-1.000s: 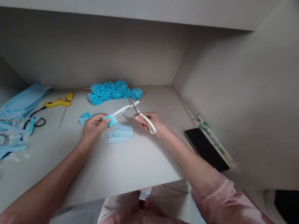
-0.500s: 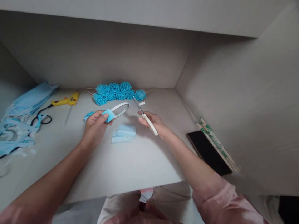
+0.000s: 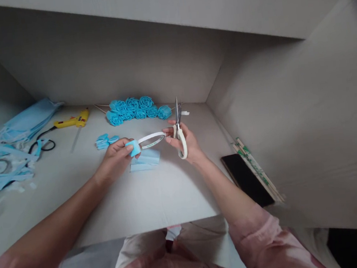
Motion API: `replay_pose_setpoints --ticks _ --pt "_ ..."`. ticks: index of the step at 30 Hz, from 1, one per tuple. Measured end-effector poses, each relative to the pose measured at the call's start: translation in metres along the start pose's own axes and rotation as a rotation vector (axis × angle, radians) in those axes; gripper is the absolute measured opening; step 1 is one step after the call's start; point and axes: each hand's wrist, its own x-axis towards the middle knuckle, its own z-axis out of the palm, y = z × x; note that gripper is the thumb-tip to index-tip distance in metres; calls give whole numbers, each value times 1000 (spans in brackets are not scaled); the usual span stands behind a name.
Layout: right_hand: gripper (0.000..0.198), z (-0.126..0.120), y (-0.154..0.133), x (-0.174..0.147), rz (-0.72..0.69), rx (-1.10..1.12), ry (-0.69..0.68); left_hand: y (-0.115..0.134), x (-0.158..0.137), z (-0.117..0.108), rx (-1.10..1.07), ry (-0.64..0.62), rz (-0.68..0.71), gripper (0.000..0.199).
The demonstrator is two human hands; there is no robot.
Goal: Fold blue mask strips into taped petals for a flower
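Note:
Between the thumb and fingers of my left hand (image 3: 119, 154) is a small folded piece of blue mask fabric (image 3: 134, 148). A white strip (image 3: 151, 136) bends out from it in a loop towards my right hand (image 3: 187, 141). That hand grips scissors (image 3: 180, 138) with white handles, blades pointing away from me, and its fingertips reach the far end of the loop. Below the loop, flat blue fabric pieces (image 3: 146, 160) lie on the table. A pleated blue piece (image 3: 105, 141) sits just beyond my left hand.
Several blue fabric roses (image 3: 133, 109) on sticks lie along the back. A yellow glue gun (image 3: 73, 120), stacked face masks (image 3: 30, 120) and cut strips (image 3: 4, 166) are at left. A dark phone (image 3: 247, 180) and wrapped sticks (image 3: 256, 169) lie at right.
My right hand has turned the scissors more upright and come to the end of the white loop. My left hand has shifted slightly right and nearer, uncovering more of the pleated piece.

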Motion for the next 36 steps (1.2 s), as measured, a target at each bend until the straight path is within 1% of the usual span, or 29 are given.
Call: replay_pose_setpoints --ticks 3,5,7,12,16,18,21,23,25,27,29,32,36 --pt "62 0 0 -1 -12 -21 -61 1 -2 1 -42 -78 -35 32" --pt "58 -1 0 -2 -27 -41 -58 1 -2 1 -14 -115 -88 28" --pt "55 -4 0 -2 -59 -86 -38 1 -1 0 34 -130 -125 29" --pt "53 -9 4 -2 -166 -299 -64 4 1 -2 108 -122 -114 32" --pt "46 -5 9 -5 -180 -424 -90 1 1 -3 220 -150 -73 31" --pt "47 -3 9 -5 -177 -411 -98 -1 1 -3 268 -144 -40 30" --pt "54 -3 10 -4 -152 -316 -87 -3 3 -2 372 -79 56 26" --pt "56 -4 10 -1 -121 -273 -43 -3 3 1 498 -40 151 23" --pt "56 -5 11 0 -98 -277 8 -3 3 4 646 -23 245 20" --pt "55 -4 11 -1 -90 -306 20 -3 2 6 777 -41 316 18" --pt "55 -2 10 -2 -95 -333 0 -4 1 7 861 -81 368 16" --pt "53 1 10 -5 -121 -362 -21 -6 0 7 929 -143 432 13" --pt "48 1 15 -4 -157 -369 1 -9 -1 6 984 -216 522 11"
